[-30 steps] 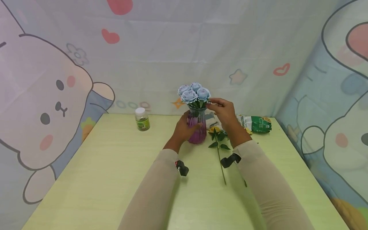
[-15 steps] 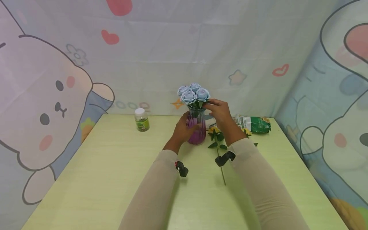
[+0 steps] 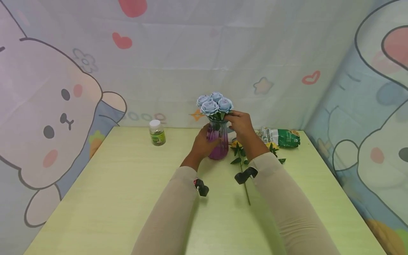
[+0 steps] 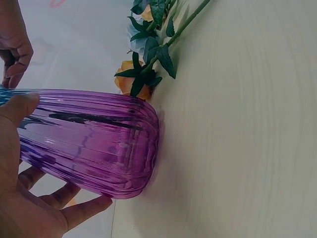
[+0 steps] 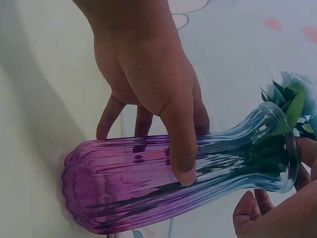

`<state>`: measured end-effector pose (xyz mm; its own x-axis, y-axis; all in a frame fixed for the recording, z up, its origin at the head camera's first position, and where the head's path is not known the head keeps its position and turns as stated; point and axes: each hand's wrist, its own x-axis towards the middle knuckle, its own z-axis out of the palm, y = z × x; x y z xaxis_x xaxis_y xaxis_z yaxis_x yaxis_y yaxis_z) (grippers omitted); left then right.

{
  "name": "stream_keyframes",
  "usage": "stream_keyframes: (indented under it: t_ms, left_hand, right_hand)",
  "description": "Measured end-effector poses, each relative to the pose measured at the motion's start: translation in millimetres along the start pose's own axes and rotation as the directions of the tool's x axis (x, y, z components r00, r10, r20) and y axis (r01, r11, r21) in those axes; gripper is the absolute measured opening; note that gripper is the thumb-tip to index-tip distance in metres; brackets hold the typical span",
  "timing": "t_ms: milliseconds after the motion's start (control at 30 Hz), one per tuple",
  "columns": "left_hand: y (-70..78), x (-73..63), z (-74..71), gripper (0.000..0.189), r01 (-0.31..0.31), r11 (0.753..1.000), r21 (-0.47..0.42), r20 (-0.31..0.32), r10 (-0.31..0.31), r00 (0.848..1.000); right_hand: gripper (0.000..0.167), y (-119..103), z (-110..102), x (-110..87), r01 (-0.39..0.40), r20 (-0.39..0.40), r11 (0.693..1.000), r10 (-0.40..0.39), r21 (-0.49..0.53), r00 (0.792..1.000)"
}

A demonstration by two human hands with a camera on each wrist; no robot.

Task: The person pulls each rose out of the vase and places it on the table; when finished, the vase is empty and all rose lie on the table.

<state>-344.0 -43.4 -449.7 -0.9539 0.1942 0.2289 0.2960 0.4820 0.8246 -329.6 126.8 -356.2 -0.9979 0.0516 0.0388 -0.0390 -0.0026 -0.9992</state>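
A ribbed glass vase (image 3: 219, 151), purple below and clear blue towards the mouth, stands upright on the table. Pale blue artificial roses (image 3: 209, 107) with green leaves rise from it. My left hand (image 3: 201, 142) grips the vase from the left, thumb across its front and fingers spread behind, as the right wrist view shows. At the mouth, just under the roses, is my right hand (image 3: 241, 126), its fingers bent close to the rim (image 5: 291, 171). I cannot tell whether those fingers pinch a stem or leaf.
Right of the vase lie loose artificial flowers, among them a yellow rose (image 4: 130, 77) on a long leafy stem (image 3: 247, 194). A green and white bag (image 3: 288, 138) lies at the back right. A white-lidded jar (image 3: 157, 134) stands at the back left, before the printed cloth backdrop.
My right hand has shifted left and slightly down, from the edge of the roses to the vase's mouth. My left hand and the vase have stayed nearly in place.
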Motion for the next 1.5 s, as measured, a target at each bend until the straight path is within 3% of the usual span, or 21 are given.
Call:
stream_keyframes:
  t_ms: [300,833,1367,1500]
  left_hand:
    - [-3.7,2.0,0.8,0.093,-0.007,1.000,0.021,0.006,0.007,1.000]
    - [-6.0,3.1,2.9,0.093,-0.018,1.000,-0.015,-0.016,0.017,1.000]
    - [-5.7,3.1,7.2,0.100,0.005,1.000,0.012,-0.014,-0.005,1.000]
    - [-4.3,2.3,6.8,0.102,0.013,1.000,0.018,-0.006,-0.012,1.000]
  right_hand:
    - [0.043,-2,-2,-0.3,-0.003,-0.003,1.000,0.003,0.000,1.000]
    - [0.039,-10,-7,-1.7,0.089,0.009,0.992,-0.089,-0.093,0.996]
    - [0.037,-6,-4,6.3,0.217,-0.023,0.965,-0.223,-0.145,0.975]
    - [0.034,-7,-4,6.3,0.214,-0.029,0.965,-0.221,-0.154,0.975]
